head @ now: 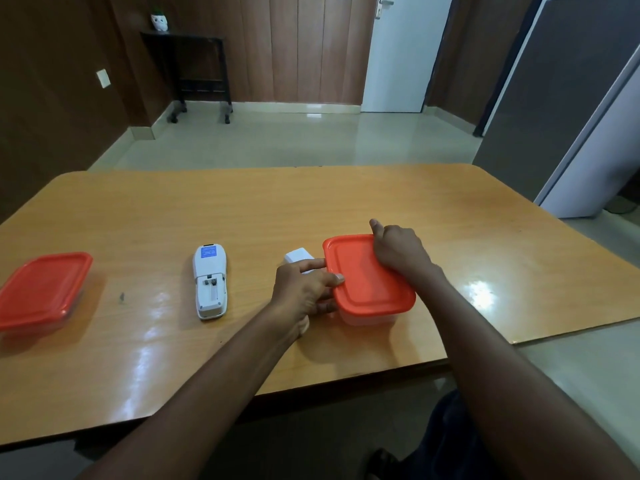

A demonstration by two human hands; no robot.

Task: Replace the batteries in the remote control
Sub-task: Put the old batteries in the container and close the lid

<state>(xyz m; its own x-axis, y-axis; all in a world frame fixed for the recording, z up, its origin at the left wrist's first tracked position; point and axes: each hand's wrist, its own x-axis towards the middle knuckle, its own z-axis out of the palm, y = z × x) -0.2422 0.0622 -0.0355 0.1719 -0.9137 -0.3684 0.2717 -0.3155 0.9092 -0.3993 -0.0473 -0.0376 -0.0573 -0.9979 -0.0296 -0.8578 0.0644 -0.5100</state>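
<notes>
- One head-worn view, looking forward and down from above the near edge of the glossy orange-brown wooden counter [242, 209].
- Close in; both forearms reach forward from the bottom edge.

Wooden table [242, 209]: landmark, glossy top. White door [401, 57] beyond table, far right. Black wheeled stand [201, 71] beyond table, far left; white owl-shaped pot [159, 21] atop it. Grey refrigerator [568, 98] right of table. Wall switch plate [103, 78] left of stand.
</notes>
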